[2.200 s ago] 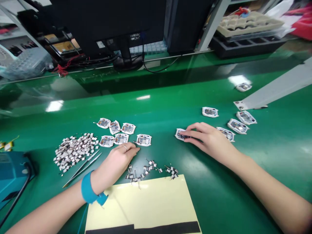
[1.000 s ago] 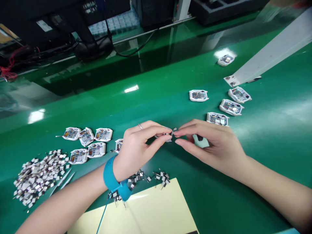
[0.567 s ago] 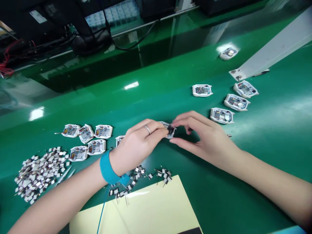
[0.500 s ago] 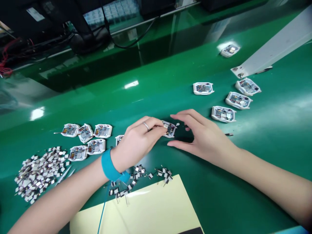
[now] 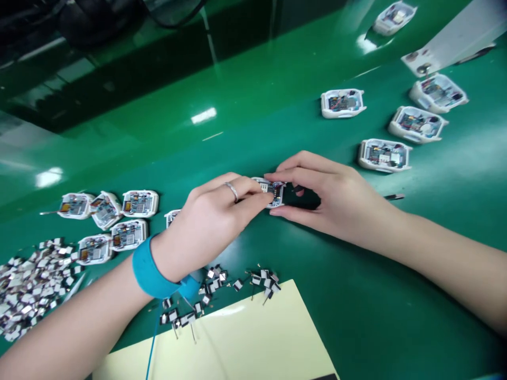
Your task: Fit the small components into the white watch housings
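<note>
A small open white watch case (image 5: pixel 279 199) with a circuit board inside is between my two hands, low over the green bench. My left hand (image 5: pixel 214 211), with a ring and a blue wrist strap, has its thumb and fingers closed on the left part of the case; any small part under the fingertips is hidden. From the other side, my right hand (image 5: pixel 336 198) has its thumb at the near right corner and its fingertips along the far edge. Partly behind my left wrist lies another white case (image 5: pixel 171 217).
Several open cases (image 5: pixel 140 203) sit at the left, several more (image 5: pixel 386 155) at the right. A heap of small silvery parts (image 5: pixel 35 285) lies far left; wired parts (image 5: pixel 214 279) lie beside a yellow sheet (image 5: pixel 237 343). A white metal bracket (image 5: pixel 455 45) stands back right.
My right hand has closed in from the right onto the watch case. My left hand stays on it. The view has tilted down and come nearer.
</note>
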`<state>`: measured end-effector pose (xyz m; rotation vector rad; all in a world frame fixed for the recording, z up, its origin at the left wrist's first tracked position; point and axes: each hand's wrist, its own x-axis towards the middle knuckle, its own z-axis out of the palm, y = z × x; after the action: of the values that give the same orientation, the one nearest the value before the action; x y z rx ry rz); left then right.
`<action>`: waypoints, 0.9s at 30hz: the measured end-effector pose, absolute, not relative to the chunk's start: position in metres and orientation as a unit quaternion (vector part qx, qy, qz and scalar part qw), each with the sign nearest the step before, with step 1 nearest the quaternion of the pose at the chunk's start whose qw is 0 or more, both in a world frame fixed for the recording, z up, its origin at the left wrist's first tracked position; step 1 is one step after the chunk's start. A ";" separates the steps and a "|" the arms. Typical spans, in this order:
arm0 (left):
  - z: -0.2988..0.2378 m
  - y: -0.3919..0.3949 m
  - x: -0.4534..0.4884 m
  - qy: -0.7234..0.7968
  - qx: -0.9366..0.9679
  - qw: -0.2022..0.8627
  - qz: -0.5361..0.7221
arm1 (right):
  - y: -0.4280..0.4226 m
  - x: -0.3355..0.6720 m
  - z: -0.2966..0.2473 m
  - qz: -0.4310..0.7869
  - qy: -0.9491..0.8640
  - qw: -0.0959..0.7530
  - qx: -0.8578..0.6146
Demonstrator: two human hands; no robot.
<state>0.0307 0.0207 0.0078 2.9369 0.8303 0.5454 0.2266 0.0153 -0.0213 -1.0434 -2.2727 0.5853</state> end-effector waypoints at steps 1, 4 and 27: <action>0.008 0.021 0.031 0.259 0.950 0.010 0.172 | 0.016 0.227 -0.022 0.220 -0.850 0.284 -0.386; 0.009 0.022 0.032 0.239 0.957 -0.011 0.161 | 0.018 0.228 -0.022 0.232 -0.853 0.279 -0.375; 0.009 0.015 0.040 0.311 0.939 -0.027 0.143 | 0.019 0.231 -0.019 0.252 -0.849 0.264 -0.381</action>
<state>0.0397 0.0152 0.0091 3.0022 0.9951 0.4560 0.2313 0.0186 -0.0186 -1.0309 -2.2946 0.6824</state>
